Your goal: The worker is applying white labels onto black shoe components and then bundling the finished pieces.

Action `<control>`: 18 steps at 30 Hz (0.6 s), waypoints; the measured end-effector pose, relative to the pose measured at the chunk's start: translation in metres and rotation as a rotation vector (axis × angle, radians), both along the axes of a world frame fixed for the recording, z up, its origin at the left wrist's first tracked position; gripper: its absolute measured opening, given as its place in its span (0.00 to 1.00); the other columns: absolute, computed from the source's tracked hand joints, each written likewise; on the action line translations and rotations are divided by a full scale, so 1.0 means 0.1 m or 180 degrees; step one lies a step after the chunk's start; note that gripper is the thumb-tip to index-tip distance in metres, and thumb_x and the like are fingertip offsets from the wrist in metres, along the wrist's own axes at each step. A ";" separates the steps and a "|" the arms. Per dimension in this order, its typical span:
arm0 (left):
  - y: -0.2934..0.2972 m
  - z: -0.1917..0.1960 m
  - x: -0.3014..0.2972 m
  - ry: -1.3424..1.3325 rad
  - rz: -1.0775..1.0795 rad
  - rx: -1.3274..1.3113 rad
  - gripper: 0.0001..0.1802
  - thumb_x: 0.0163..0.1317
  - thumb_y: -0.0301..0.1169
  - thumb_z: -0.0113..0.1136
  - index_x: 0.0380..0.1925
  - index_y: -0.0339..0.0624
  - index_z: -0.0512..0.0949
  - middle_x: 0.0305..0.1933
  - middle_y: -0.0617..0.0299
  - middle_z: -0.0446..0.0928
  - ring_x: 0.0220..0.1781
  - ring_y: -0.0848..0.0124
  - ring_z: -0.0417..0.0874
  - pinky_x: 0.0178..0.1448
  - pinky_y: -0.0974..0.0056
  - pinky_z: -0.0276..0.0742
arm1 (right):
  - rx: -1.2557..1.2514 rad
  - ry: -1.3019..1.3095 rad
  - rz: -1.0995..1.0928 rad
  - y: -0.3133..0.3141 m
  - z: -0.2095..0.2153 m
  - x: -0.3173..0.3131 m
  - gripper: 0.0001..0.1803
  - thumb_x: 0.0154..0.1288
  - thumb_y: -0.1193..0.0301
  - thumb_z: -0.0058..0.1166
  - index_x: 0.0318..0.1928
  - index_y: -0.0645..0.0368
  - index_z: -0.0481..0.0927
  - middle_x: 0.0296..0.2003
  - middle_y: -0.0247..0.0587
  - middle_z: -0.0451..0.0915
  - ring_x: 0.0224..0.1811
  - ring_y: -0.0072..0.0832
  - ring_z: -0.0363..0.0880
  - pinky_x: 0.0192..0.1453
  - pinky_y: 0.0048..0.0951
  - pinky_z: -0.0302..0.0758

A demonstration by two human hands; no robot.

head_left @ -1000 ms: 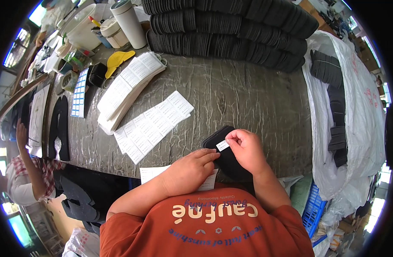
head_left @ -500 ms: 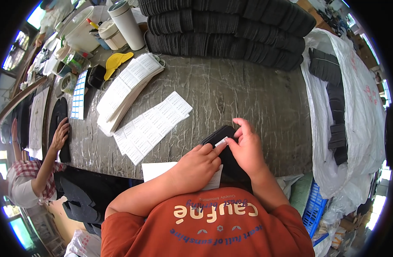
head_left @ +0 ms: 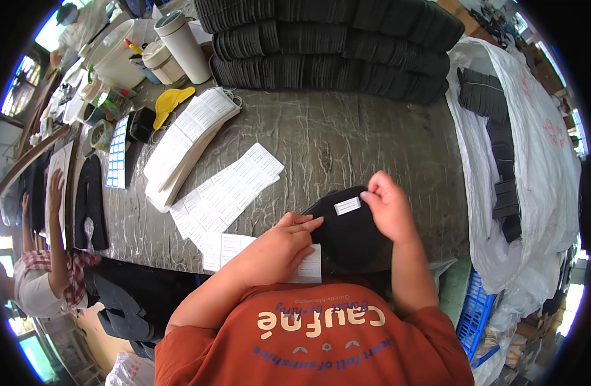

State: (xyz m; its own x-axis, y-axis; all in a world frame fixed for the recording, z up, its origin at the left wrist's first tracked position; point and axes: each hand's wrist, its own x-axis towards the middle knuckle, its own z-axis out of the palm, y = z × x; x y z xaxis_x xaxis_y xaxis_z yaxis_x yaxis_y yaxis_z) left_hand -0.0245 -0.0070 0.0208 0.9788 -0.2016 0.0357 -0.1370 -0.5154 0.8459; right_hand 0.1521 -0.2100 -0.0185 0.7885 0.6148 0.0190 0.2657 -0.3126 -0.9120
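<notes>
A black insole-shaped piece lies in front of me at the table's near edge, with a small white label near its far end. My right hand pinches its upper right edge beside the label. My left hand is curled over a white sheet of labels, whose middle it hides. The forefinger of that hand reaches onto the left edge of the insole. Another dark edge shows partly beneath the insole.
More label sheets and a thick label stack lie left of centre. Bundled black pieces are piled at the back. A white sack with black bundles stands right. A white bottle stands back left. A co-worker's hand is far left.
The label now lies on the insole, no longer under my fingertips. My right hand has moved right and slightly up to the insole's edge; my left hand has drawn left with the label sheet.
</notes>
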 end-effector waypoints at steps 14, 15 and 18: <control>-0.01 0.18 0.14 0.0924 0.1458 -0.1010 0.11 0.64 0.32 0.61 0.30 0.32 0.80 0.23 0.58 0.77 0.25 0.73 0.74 0.31 0.64 0.71 | 0.0414 0.0204 0.0961 0.18 0.46 -0.65 0.12 0.55 0.82 0.64 0.37 0.59 0.74 0.27 0.36 0.78 0.30 0.23 0.78 0.36 0.26 0.74; 0.02 0.16 0.14 0.1357 0.1135 -0.1242 0.12 0.65 0.33 0.61 0.29 0.33 0.80 0.21 0.64 0.73 0.26 0.80 0.69 0.30 0.67 0.69 | 0.0605 -0.0006 0.1050 0.21 0.46 -0.67 0.13 0.54 0.83 0.64 0.37 0.59 0.75 0.28 0.37 0.78 0.31 0.26 0.79 0.36 0.27 0.75; 0.06 0.13 0.12 0.1528 0.0969 -0.1209 0.13 0.64 0.33 0.61 0.28 0.33 0.80 0.21 0.66 0.72 0.26 0.80 0.69 0.29 0.67 0.68 | 0.0980 -0.0596 0.1237 0.25 0.41 -0.67 0.14 0.52 0.84 0.64 0.38 0.57 0.78 0.30 0.37 0.78 0.32 0.30 0.79 0.36 0.29 0.75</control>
